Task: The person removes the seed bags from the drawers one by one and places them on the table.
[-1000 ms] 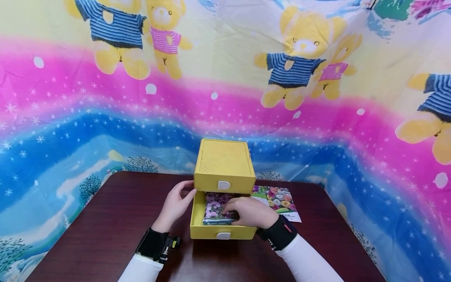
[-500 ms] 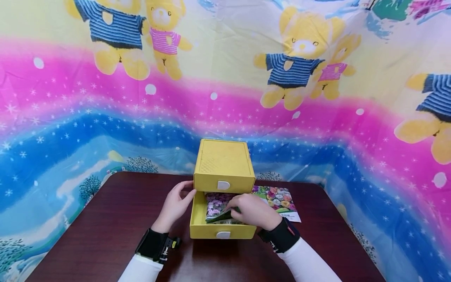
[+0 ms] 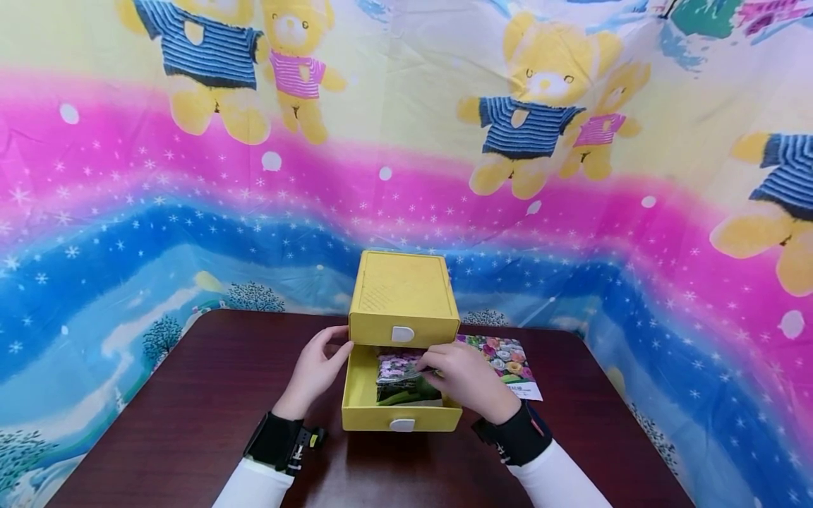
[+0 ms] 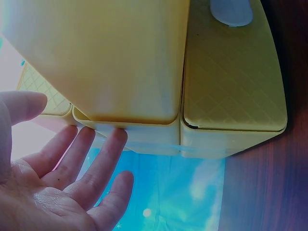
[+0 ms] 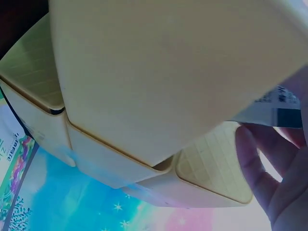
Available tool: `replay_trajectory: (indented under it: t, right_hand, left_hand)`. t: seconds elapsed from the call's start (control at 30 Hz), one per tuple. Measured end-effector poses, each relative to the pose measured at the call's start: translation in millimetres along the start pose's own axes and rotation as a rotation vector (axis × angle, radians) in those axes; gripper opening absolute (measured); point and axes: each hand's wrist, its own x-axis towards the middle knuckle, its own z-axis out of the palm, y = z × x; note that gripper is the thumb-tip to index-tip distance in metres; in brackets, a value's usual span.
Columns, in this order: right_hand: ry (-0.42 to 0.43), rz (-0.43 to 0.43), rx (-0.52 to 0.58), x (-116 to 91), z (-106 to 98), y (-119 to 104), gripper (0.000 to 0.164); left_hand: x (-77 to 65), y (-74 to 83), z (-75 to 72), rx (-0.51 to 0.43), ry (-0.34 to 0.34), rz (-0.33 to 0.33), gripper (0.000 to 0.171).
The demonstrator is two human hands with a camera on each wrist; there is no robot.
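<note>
A small yellow drawer cabinet [image 3: 406,282] stands on the table, its lower drawer [image 3: 356,395] pulled out. My right hand [image 3: 466,377] reaches over that drawer's right side and pinches a flower-printed seed packet [image 3: 395,388], which is tilted up inside it. In the right wrist view, a silvery edge of the packet [image 5: 264,113] shows between drawer and fingers [image 5: 250,159]. At the cabinet's left side, my left hand [image 3: 317,367] has its fingertips against the wall. The left wrist view shows this hand [image 4: 72,183] with fingers spread and nothing in it.
Another flower-printed packet [image 3: 508,360] lies on the dark wooden table [image 3: 209,402], right of the cabinet. The upper drawer, with its white handle [image 3: 402,334], is closed above the lower one. A bear-patterned cloth [image 3: 394,197] hangs behind the table.
My right hand has moved slightly right and raised the seed packet's left edge, shifting it right and tilting it up in the drawer. The left hand has stayed still.
</note>
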Motion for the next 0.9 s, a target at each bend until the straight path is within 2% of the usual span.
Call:
replay_trajectory:
  t: [0.13, 0.43, 0.63, 0.8, 0.9]
  right_hand:
    - [0.082, -0.026, -0.016, -1, -5, -2, 0.019]
    - [0.223, -0.017, 0.018, -6, -19, -2, 0.02]
    - [0.242, 0.033, 0.078, -12, -36, -2, 0.028]
    - [0.291, 0.08, 0.119, -19, -52, -1, 0.012]
    - [0.341, 0.104, 0.11, -24, -59, 3, 0.024]
  left_hand:
    - [0.7, -0.8, -0.1, 0.003, 0.007, 0.002, 0.04]
    - [-0.2, -0.5, 0.1, 0.006, -0.005, 0.001, 0.041]
    - [-0.1, -1.0, 0.8, 0.002, -0.006, 0.002, 0.041]
    - [0.1, -1.5, 0.9, -0.005, -0.006, 0.004, 0.041]
    - [0.3, -2.1, 1.0, -0.008, -0.002, 0.006, 0.041]
